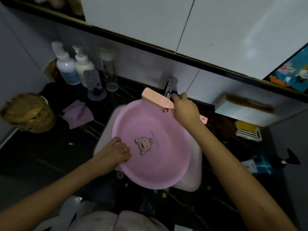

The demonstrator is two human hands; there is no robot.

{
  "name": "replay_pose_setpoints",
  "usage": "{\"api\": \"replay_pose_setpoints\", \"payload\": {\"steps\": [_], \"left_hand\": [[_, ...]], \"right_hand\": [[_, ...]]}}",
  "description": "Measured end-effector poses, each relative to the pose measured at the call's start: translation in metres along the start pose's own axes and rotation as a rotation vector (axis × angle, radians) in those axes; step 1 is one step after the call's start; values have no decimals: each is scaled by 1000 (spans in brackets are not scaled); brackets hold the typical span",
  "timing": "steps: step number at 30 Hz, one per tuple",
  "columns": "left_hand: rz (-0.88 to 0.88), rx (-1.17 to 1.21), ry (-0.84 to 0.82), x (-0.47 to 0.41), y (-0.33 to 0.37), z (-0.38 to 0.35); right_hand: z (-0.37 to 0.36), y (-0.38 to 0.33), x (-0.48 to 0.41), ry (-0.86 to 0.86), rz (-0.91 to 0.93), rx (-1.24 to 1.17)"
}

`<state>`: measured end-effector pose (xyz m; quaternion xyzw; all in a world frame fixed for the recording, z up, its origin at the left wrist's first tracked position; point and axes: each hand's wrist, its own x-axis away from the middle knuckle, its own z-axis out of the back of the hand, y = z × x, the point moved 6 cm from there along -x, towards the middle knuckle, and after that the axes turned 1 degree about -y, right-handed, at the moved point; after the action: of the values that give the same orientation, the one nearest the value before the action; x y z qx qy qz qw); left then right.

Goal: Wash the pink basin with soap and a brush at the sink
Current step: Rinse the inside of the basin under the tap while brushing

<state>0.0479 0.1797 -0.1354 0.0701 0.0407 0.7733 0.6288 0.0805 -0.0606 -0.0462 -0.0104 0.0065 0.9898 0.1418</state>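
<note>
pale fabric is seen at the bottom edge, nearest the camera. a dark, veined stone counter [50, 155] is noted to either side, with a white rectangular sink [193, 180] set into it. the round pink basin [160, 164] of smooth plastic is found resting tilted in the sink, its rim overlapping the sink's edges; a cartoon animal print [145, 145] is carried on its inner floor. the near-left rim is gripped by the left hand [116, 151], fingers curled over the edge, a ring [125, 149] worn on one finger. the far rim is overhung by a long, flat pink brush [156, 98], held by its handle in the closed right hand [185, 109], just beside the chrome tap [170, 89]; contact with the tap cannot be determined.

on the counter, a crumpled purple cloth [78, 114] is recorded at left and a blue tube [261, 165] at right. further right, a yellow soap bar [246, 127] is seated on a white slotted dish. at the back left, two white pump bottles [66, 67] and a clear cylindrical jar [108, 67] are stood against the pale tiled wall. glossy white cabinet doors [150, 22] are mounted above.
</note>
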Motion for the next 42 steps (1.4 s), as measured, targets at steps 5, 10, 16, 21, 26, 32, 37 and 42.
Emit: {"api": "replay_pose_setpoints", "payload": {"steps": [5, 10, 16, 21, 26, 32, 37, 42], "left_hand": [[239, 25, 154, -5, -23, -4], [615, 281, 236, 1, -46, 4], [876, 1028, 342, 11, -68, -4], [973, 1183, 461, 8, -73, -4], [946, 1050, 460, 2, -69, -3], [935, 1052, 486, -2, -62, 3], [915, 1018, 479, -5, -58, 11], [909, 986, 471, -5, -56, 15]], "right_hand": [[-2, -14, -26, 72, -68, 45], [6, 1, -51, 106, -63, 17], [1, 3, -70, 72, -37, -94], [3, 4, -75, 61, 21, -137], [11, 2, -79, 41, 48, -151], [14, 2, -84, -16, 41, -103], [16, 2, -84, -39, 49, -111], [16, 0, -85, -57, 33, -126]]}}
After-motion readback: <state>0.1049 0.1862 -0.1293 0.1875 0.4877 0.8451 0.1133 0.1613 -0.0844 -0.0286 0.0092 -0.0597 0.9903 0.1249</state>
